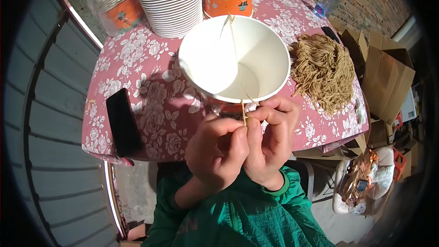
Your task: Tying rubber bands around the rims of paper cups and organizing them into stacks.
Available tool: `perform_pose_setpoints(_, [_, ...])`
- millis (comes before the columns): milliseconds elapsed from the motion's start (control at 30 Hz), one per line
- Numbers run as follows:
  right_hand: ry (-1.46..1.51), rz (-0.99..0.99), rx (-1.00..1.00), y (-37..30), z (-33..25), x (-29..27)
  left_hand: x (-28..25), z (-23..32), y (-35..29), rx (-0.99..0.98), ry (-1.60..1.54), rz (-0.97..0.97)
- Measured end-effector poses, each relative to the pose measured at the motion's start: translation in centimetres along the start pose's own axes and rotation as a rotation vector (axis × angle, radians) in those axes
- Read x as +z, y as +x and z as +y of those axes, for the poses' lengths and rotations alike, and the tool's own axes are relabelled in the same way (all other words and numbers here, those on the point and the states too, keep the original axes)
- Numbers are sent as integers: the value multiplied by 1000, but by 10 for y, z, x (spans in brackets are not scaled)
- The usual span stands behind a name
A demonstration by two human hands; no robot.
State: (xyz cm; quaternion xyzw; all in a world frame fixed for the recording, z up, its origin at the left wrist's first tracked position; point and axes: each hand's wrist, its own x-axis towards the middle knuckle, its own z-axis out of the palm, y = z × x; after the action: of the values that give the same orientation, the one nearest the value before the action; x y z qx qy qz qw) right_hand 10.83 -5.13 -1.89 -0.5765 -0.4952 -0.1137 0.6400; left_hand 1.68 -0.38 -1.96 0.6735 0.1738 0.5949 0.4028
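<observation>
Bucket [270, 52] is sitting just beyond the grip, left hand [215, 151] and right hand [270, 139] pinching string [244, 113] outside its near rim.

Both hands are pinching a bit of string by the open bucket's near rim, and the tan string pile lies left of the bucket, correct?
Not quite: the head view shows the string pile lying right of the open bucket, not left. The left hand and right hand do pinch a bit of string by the near rim.

A black phone [124, 122] lies on the table [157, 126] at left; cardboard boxes [385, 80] stand beyond its right edge.
</observation>
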Motion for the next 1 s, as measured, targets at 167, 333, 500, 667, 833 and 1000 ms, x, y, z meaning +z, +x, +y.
perform_pose_setpoints(167, [-15,39,-15,0,2,0,-2,-1,-2,-239,-182,13])
perform_pose_setpoints(333, [-83,-29,-175,14,3,-3,-3,1,1,-366,-334,-8])
perform_pose_setpoints(500, [-220,-145,-459,42,8,-4,-9,-9,1,-149,-74,-3])
perform_pose_setpoints(667, [-251,-237,-530,57,6,-4,-13,-12,8,132,276,6])
perform_pose_setpoints(833, [-307,-259,-563,56,13,-8,-10,-10,8,143,296,34])
perform_pose_setpoints(1000, [-189,-129,-428,47,13,-22,-6,2,1,-339,-113,36])
